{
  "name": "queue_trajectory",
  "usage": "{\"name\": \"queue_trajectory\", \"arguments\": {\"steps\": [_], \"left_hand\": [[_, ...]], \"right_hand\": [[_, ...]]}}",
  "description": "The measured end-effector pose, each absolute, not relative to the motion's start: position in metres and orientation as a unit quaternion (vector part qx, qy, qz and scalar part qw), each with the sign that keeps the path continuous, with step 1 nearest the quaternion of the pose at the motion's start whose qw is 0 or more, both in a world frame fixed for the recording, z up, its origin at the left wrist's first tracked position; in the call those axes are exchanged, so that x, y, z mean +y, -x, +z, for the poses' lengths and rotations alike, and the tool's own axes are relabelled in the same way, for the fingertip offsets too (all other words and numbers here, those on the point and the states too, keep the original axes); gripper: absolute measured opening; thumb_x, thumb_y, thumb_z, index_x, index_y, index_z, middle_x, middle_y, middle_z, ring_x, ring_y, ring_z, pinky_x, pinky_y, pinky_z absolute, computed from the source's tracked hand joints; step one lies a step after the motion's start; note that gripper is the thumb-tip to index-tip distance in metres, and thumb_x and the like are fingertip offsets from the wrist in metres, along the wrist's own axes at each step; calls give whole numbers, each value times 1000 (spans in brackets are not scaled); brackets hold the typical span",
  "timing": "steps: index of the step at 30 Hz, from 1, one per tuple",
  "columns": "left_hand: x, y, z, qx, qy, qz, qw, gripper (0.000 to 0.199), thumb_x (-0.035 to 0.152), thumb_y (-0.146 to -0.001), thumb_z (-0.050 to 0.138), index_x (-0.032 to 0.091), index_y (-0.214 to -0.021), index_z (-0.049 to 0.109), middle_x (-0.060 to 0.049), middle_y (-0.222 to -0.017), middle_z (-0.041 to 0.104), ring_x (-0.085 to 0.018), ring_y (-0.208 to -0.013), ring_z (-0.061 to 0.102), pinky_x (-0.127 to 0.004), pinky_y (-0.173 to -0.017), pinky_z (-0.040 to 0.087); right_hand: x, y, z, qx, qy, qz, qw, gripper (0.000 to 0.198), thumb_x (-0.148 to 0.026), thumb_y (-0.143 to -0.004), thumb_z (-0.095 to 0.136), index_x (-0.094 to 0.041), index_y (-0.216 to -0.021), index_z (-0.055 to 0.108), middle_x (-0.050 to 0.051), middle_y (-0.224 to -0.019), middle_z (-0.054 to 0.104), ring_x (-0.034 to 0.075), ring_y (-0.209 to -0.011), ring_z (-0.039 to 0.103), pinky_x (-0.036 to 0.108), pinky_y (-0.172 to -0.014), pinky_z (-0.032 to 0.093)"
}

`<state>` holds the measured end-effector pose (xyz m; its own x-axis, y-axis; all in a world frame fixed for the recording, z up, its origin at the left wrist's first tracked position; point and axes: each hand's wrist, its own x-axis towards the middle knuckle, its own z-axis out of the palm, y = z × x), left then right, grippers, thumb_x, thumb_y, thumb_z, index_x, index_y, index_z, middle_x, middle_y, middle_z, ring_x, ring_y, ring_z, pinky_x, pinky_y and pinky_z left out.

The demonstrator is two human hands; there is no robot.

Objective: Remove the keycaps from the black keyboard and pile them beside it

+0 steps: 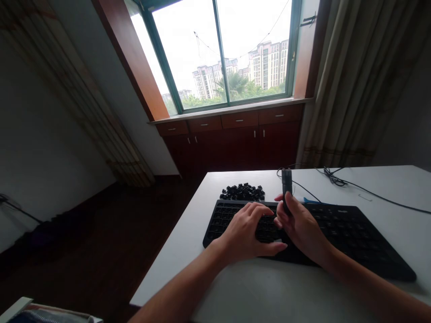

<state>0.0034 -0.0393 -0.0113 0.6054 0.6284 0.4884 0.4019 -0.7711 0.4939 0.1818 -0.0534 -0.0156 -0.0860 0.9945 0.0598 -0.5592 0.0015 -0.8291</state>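
Observation:
A long black keyboard [357, 233] lies across the white table in front of me. Its left part shows bare key sockets [222, 215], while flat keycaps cover the right part. My left hand [247, 231] rests over the left half, with thumb and fingers spread apart and nothing in them. Above the middle of the keyboard, my right hand [299, 224] is closed around a black stick-shaped tool [287, 181], held upright with its blunt end up. The tool's lower end is hidden by the hand. Behind the keyboard's left end sits a heap of loose black keycaps [243, 192].
A black cable [336, 177] runs over the table [175, 264] at the back right. Something blue [310, 200] lies just behind the keyboard. Farther off are a red-brown cabinet [229, 146] under a window, and curtains [346, 89].

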Motion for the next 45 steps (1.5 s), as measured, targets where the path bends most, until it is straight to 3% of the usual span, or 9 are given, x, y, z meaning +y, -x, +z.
{"name": "queue_trajectory", "arguments": {"steps": [6,11,18,24,27,30,38,42,45], "left_hand": [[-35,-2,-8,205,-926,302,95,53,56,-81,76,19,-116,61,-6,-103,71,-21,-90,65,-36,-87,54],[-33,0,-8,173,-944,276,49,41,57,-85,71,20,-101,70,-5,-97,72,-18,-84,63,-32,-79,53],[-36,-2,-10,152,-951,264,58,20,39,-95,66,25,-102,77,-5,-98,73,-16,-87,64,-28,-79,53],[-31,2,-5,273,-888,336,152,20,35,-97,63,21,-109,73,-4,-101,76,-16,-91,68,-28,-84,54],[-16,17,-5,403,-839,354,96,18,36,-97,63,24,-108,72,-2,-94,75,-17,-84,69,-29,-77,55],[4,38,-9,469,-818,334,8,11,31,-93,67,25,-100,73,-2,-95,75,-21,-92,69,-34,-83,55],[30,65,-22,527,-786,324,10,14,27,-93,63,25,-98,76,-2,-91,78,-20,-78,72,-32,-74,58],[28,63,-20,515,-794,322,15,16,25,-94,62,25,-103,74,-3,-101,77,-20,-84,72,-32,-77,58],[22,56,-15,492,-807,327,15,15,23,-94,60,24,-104,72,-4,-107,74,-20,-91,70,-34,-83,57]], "right_hand": [[-54,-182,-15,-339,304,612,647,33,-55,-94,60,-22,-93,63,-5,-60,43,9,-51,36,20,-48,39],[-53,-184,-12,-355,328,565,669,34,-56,-94,59,-23,-93,62,-6,-59,42,9,-49,36,23,-49,41],[-48,-187,-12,-341,351,539,686,36,-58,-93,60,-22,-89,60,-7,-58,41,9,-48,34,23,-47,39],[-51,-188,-12,-359,362,533,675,37,-59,-93,60,-22,-91,61,-6,-60,42,9,-50,35,24,-49,40],[-52,-189,-12,-371,372,529,667,38,-60,-92,61,-22,-91,61,-6,-61,42,10,-51,35,24,-49,40],[-52,-188,-11,-384,378,523,660,39,-61,-91,61,-22,-90,61,-6,-62,42,10,-51,34,25,-49,40],[-55,-188,-12,-425,376,523,635,37,-59,-94,58,-23,-91,62,-5,-65,45,10,-50,36,27,-50,40],[-55,-189,-13,-430,377,518,636,36,-59,-95,55,-23,-92,61,-5,-65,47,10,-50,39,27,-51,41],[-54,-190,-13,-437,387,502,639,38,-60,-97,50,-23,-92,61,-2,-69,54,13,-58,50,28,-57,46]]}}
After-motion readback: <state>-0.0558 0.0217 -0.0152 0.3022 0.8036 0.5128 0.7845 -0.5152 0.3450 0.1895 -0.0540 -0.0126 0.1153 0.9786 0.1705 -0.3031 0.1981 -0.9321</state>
